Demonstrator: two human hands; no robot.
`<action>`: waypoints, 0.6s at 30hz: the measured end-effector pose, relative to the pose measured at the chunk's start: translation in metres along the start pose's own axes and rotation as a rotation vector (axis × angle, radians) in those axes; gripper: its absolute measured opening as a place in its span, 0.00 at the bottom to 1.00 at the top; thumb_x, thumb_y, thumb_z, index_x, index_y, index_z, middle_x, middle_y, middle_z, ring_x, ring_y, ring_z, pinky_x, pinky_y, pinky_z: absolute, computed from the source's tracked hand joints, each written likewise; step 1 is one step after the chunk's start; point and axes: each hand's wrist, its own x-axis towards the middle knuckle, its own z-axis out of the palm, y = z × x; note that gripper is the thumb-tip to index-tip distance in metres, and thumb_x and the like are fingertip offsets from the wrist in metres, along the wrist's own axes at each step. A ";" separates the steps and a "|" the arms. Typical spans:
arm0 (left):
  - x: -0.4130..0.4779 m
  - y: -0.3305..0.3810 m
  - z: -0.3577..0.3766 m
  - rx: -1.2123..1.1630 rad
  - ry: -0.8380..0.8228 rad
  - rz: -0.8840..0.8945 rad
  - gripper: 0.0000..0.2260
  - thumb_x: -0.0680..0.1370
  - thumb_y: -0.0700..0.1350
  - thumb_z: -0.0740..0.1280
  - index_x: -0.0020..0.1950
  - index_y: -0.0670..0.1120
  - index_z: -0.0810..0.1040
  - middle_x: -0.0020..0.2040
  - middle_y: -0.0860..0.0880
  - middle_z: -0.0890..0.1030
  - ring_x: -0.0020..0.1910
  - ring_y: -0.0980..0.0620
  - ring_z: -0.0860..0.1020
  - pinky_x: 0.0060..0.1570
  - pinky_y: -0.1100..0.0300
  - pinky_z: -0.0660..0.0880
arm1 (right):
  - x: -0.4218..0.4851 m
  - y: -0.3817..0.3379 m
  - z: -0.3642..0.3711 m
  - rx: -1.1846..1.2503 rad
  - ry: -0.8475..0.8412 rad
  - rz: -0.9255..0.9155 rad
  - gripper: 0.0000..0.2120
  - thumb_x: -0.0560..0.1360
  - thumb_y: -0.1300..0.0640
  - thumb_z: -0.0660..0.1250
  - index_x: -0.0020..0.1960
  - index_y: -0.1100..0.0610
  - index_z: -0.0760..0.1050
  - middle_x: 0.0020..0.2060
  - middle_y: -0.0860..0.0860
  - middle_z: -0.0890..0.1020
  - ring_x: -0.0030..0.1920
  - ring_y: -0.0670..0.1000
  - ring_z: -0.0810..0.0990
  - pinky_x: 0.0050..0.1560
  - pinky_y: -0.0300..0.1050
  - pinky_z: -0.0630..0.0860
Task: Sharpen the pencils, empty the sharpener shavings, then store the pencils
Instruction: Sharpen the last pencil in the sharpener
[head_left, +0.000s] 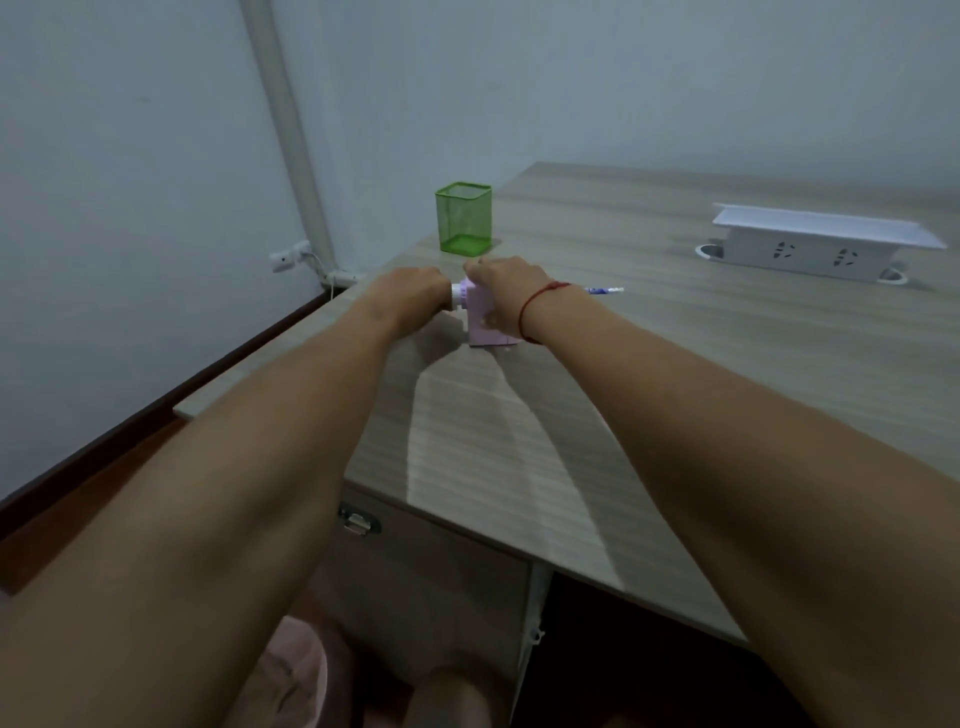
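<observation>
While upright, sharpener (480, 319) between left hand (410, 292) and right hand (508, 278).

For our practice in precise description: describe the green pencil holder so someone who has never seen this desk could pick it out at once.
Start at the wooden desk and follow its left edge to the far end. Just beyond the pink sharpener stands the pencil holder. It is the only green thing there: an upright, square mesh cup, empty, unlike the white socket box to the right.

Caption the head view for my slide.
Left hand and right hand hold pink sharpener on desk, green holder behind.
</observation>
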 end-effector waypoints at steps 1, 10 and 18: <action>0.002 -0.002 -0.004 0.033 0.034 0.005 0.09 0.79 0.39 0.61 0.54 0.39 0.78 0.54 0.37 0.79 0.54 0.37 0.78 0.47 0.48 0.73 | -0.001 0.000 0.000 -0.005 0.003 -0.002 0.22 0.75 0.62 0.65 0.68 0.59 0.67 0.66 0.58 0.73 0.66 0.59 0.73 0.60 0.51 0.72; -0.019 -0.004 -0.029 -0.058 0.303 0.089 0.08 0.80 0.38 0.59 0.53 0.38 0.77 0.51 0.37 0.78 0.52 0.37 0.77 0.46 0.44 0.75 | -0.001 -0.007 -0.006 0.013 -0.024 0.071 0.18 0.75 0.59 0.65 0.64 0.59 0.72 0.62 0.60 0.76 0.62 0.62 0.76 0.58 0.49 0.73; -0.061 0.026 0.004 -0.144 0.217 -0.003 0.11 0.80 0.42 0.61 0.55 0.37 0.78 0.53 0.36 0.78 0.52 0.37 0.78 0.48 0.45 0.73 | -0.006 -0.010 -0.008 0.018 -0.021 0.064 0.21 0.76 0.62 0.65 0.69 0.60 0.70 0.64 0.61 0.75 0.65 0.61 0.75 0.60 0.47 0.72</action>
